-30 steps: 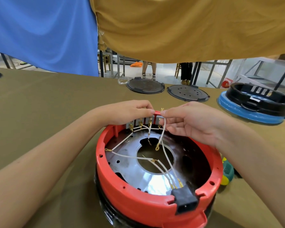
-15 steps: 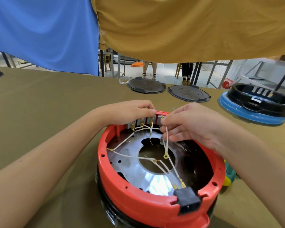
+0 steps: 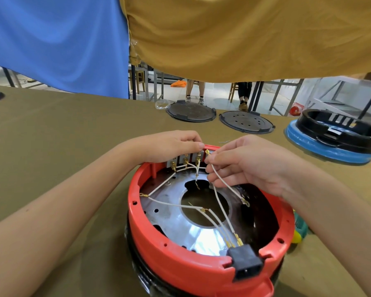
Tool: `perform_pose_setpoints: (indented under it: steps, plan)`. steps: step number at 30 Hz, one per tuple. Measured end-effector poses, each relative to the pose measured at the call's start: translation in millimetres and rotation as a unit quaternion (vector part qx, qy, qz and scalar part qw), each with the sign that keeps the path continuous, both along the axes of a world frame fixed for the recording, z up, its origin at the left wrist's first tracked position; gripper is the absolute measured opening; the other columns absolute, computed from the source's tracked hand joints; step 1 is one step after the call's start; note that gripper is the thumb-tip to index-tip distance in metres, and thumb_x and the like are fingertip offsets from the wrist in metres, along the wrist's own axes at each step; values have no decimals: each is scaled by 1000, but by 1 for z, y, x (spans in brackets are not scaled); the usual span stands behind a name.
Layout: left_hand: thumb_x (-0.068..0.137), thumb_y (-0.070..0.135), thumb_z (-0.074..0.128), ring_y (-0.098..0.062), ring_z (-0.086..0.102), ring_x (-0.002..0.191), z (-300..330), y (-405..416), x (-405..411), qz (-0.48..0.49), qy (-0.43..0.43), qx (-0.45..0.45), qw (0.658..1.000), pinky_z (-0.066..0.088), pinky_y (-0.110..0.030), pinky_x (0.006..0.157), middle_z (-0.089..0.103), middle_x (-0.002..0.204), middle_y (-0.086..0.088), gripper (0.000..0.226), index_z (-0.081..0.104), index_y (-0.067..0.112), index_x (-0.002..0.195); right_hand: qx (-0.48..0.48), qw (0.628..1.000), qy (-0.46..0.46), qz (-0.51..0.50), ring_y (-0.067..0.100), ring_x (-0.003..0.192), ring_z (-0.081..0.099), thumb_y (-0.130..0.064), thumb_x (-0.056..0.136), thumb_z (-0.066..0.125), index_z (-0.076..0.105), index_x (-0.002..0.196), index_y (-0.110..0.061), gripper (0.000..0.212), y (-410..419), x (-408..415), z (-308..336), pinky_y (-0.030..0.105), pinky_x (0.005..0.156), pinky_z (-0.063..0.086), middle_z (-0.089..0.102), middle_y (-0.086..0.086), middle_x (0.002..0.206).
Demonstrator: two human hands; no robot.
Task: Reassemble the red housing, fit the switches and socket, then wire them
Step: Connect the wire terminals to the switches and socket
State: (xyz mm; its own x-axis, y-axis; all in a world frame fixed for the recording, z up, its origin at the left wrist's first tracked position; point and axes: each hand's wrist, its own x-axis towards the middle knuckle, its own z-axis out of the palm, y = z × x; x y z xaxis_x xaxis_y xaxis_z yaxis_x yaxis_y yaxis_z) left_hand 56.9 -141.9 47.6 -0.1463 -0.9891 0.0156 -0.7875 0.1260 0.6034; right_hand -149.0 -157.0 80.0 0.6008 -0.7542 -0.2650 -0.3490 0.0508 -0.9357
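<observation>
The round red housing [image 3: 176, 256] stands bottom-up in front of me, with a shiny metal plate [image 3: 180, 224] inside. A black socket [image 3: 245, 263] sits in its near rim, with white wires plugged into its back. A row of switches [image 3: 185, 160] is fitted in the far rim. My left hand [image 3: 169, 145] rests over the switches, fingertips pinched at the rightmost one. My right hand [image 3: 244, 163] pinches a white wire [image 3: 225, 184] near its brass terminal, held up beside the switches; the wire's other end, a ring lug [image 3: 245, 203], hangs to the right.
Two dark round lids [image 3: 191, 111] [image 3: 246, 122] lie at the far side of the olive cloth-covered table [image 3: 62, 133]. A black ring on a blue base [image 3: 334, 136] sits far right. A green and yellow object [image 3: 299, 229] peeks out right of the housing. Blue and mustard cloths hang above.
My right hand has lifted the wire's brass terminal up toward the rightmost switch, and the ring lug has swung from the centre hole out to the right. My left hand stays on the switches.
</observation>
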Motion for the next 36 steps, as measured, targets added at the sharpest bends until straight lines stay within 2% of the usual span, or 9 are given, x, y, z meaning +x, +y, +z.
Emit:
perform_pose_setpoints:
  steps: [8, 15, 18, 20, 22, 26, 29, 33, 36]
  plan:
    - [100, 52, 42, -3, 56, 88, -1, -1, 1, -2, 5, -3, 1000, 41, -30, 83, 60, 92, 18, 23, 58, 37, 104, 32, 999, -16, 10, 23, 68, 74, 2, 90, 64, 68, 100, 11, 14, -1, -2, 3, 26, 56, 58, 75, 21, 85]
    - [100, 53, 40, -7, 58, 94, -1, -1, 1, -3, -8, -2, 1000, 44, -32, 89, 61, 97, 16, 21, 57, 40, 103, -73, 990, 121, 9, 26, 65, 74, 0, 90, 60, 66, 96, 11, 13, 0, -6, 9, 26, 52, 58, 75, 19, 76]
    - [101, 52, 39, -8, 57, 90, 1, 0, 0, -6, -22, -3, 1000, 45, -32, 86, 60, 93, 14, 21, 56, 40, 102, -127, 978, 164, 12, 25, 60, 73, 1, 91, 55, 65, 95, 9, 14, 3, -2, 1, 25, 49, 57, 74, 18, 72]
    - [101, 51, 40, -2, 56, 85, 4, 1, 0, -10, -30, -5, 999, 43, -32, 80, 60, 89, 19, 20, 57, 39, 102, -137, 976, 169, 9, 25, 57, 72, 2, 92, 53, 65, 94, 10, 15, 2, 0, -2, 25, 46, 56, 74, 17, 71]
    - [101, 48, 43, 5, 52, 74, 7, 1, 1, -17, -29, -6, 999, 39, -30, 74, 59, 79, 25, 18, 58, 39, 102, -123, 979, 163, 12, 25, 56, 72, 1, 92, 55, 65, 96, 10, 14, 1, 2, -3, 24, 45, 54, 74, 16, 72]
    - [100, 44, 50, -12, 47, 70, 11, 2, 2, -37, -29, -11, 999, 39, -35, 72, 51, 74, 6, 15, 62, 35, 103, -58, 992, 111, 7, 24, 56, 71, -2, 93, 58, 63, 97, 10, 14, -1, 3, -1, 23, 46, 54, 74, 19, 74]
    - [100, 42, 51, -8, 48, 70, 11, 3, -1, -50, -25, -21, 998, 39, -33, 71, 54, 72, 15, 15, 63, 34, 100, -40, 994, 106, 4, 23, 50, 68, -2, 93, 58, 61, 97, 12, 16, 1, 5, -2, 22, 44, 51, 73, 20, 72]
    - [97, 46, 50, -14, 46, 68, 10, 3, -2, -53, -27, -25, 998, 41, -40, 69, 50, 70, 7, 18, 63, 34, 97, -56, 990, 128, -1, 20, 42, 62, -1, 93, 57, 57, 102, 17, 21, 2, 7, -7, 21, 40, 49, 71, 21, 69]
    - [100, 42, 50, -11, 45, 65, 10, 3, -1, -55, -21, -28, 998, 38, -34, 67, 47, 66, 12, 16, 63, 34, 95, -57, 990, 132, 0, 18, 40, 60, -1, 94, 54, 57, 102, 16, 19, 3, 7, -7, 21, 38, 47, 71, 20, 67]
